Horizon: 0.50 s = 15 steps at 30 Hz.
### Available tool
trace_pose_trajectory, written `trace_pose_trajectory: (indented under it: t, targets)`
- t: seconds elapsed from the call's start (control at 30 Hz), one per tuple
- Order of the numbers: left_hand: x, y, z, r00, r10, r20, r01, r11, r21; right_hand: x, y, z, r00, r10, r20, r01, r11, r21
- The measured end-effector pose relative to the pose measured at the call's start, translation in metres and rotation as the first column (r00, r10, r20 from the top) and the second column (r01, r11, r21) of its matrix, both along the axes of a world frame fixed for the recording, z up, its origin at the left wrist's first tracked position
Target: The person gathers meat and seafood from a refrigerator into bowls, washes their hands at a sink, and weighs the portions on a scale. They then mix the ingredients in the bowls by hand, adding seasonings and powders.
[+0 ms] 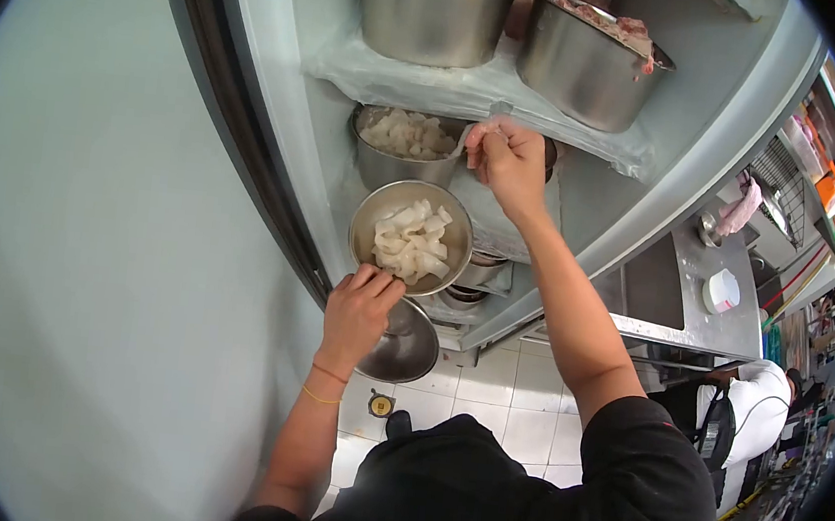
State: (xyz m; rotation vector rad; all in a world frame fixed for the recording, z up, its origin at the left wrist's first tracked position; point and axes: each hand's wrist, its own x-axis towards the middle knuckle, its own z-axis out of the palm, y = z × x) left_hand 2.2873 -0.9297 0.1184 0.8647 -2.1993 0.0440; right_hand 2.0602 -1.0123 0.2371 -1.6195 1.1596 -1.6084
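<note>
My left hand grips the near rim of a round metal bowl. Pale, translucent strips of food lie heaped inside it. Just beneath, a second metal bowl shows beside the same hand. My right hand is raised at the refrigerator shelf with its fingers pinched around a whitish translucent strip, which hangs at the edge of a metal pot. That pot holds pale chunks of similar food.
Two deep metal containers of raw meat stand on the upper, ice-coated shelf. The open refrigerator door fills the left side. To the right are a steel counter, a white tub and a person in white.
</note>
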Motion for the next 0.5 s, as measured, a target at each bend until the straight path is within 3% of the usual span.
trace_pose_trajectory:
  t: [0.03, 0.07, 0.13, 0.17, 0.2, 0.23, 0.27, 0.33, 0.37, 0.43, 0.47, 0.5]
  targets:
    - [0.000, 0.000, -0.001, 1.000, 0.002, 0.000, -0.002, 1.000, -0.001, 0.005, 0.006, 0.007, 0.986, 0.123, 0.112, -0.129, 0.990, 0.051]
    - [0.000, 0.002, -0.001, 1.000, 0.009, -0.010, -0.010, 1.000, -0.022, 0.006, 0.010, 0.004, 0.986, 0.124, 0.114, -0.131, 0.990, 0.054]
    - [0.001, 0.003, -0.002, 1.000, 0.017, -0.020, -0.017, 0.999, -0.038, 0.004, 0.016, -0.003, 0.882, 0.472, -0.002, -0.456, 0.852, 0.257]
    - [0.002, 0.003, -0.003, 1.000, 0.011, 0.005, -0.011, 0.999, -0.044, 0.004, 0.021, -0.009, 0.882, 0.472, -0.001, -0.455, 0.851, 0.262]
    - [0.002, 0.002, -0.002, 0.999, 0.002, 0.032, -0.001, 0.999, -0.048, 0.005, 0.028, -0.012, 0.753, 0.513, -0.411, -0.468, 0.858, 0.213]
    - [0.001, 0.000, -0.001, 0.999, -0.005, 0.035, 0.007, 0.999, -0.043, 0.005, 0.033, -0.013, 0.497, 0.439, -0.748, -0.495, 0.852, 0.171]
    - [-0.001, 0.000, -0.001, 0.999, -0.034, 0.038, 0.036, 0.998, -0.060, 0.003, 0.036, -0.008, 0.506, 0.438, -0.743, -0.487, 0.856, 0.173]
    - [-0.006, 0.000, -0.004, 0.996, -0.080, 0.043, 0.082, 0.994, -0.066, 0.012, 0.052, 0.022, 0.424, 0.437, -0.793, -0.067, 0.889, 0.454]
    - [-0.010, 0.002, -0.005, 0.994, -0.100, 0.047, 0.103, 0.992, -0.072, 0.008, 0.051, 0.018, 0.434, 0.437, -0.787, -0.055, 0.885, 0.462]
    - [-0.019, 0.006, -0.008, 0.988, -0.144, 0.054, 0.147, 0.987, -0.066, -0.004, 0.049, 0.005, 0.219, 0.381, -0.898, -0.075, 0.925, 0.374]
    - [-0.025, 0.006, -0.009, 0.984, -0.165, 0.064, 0.170, 0.981, -0.088, -0.004, 0.055, -0.003, 0.230, 0.383, -0.895, -0.057, 0.923, 0.381]
    - [-0.030, 0.008, -0.009, 0.980, -0.184, 0.074, 0.192, 0.975, -0.114, 0.000, 0.064, -0.012, 0.130, 0.339, -0.932, -0.139, 0.937, 0.322]
